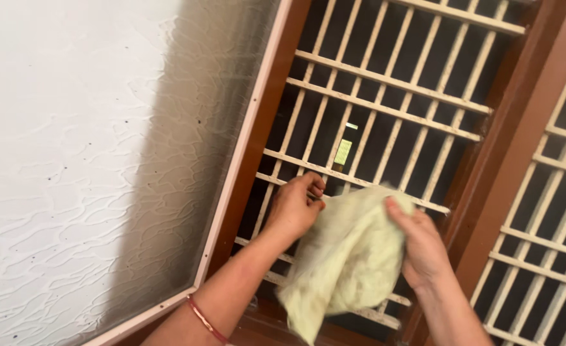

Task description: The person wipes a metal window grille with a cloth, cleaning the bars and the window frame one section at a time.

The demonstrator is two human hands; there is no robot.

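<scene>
Window grille (385,112) — pale cloth (347,256) against it.

Cloth (344,256) blurred (motion), right hand (424,247) fingertips hidden behind it, forearms cut off below.

One head-worn view, tilted sideways, looks from close range at a barred window grille (385,115) beside a white wall (71,160).
</scene>
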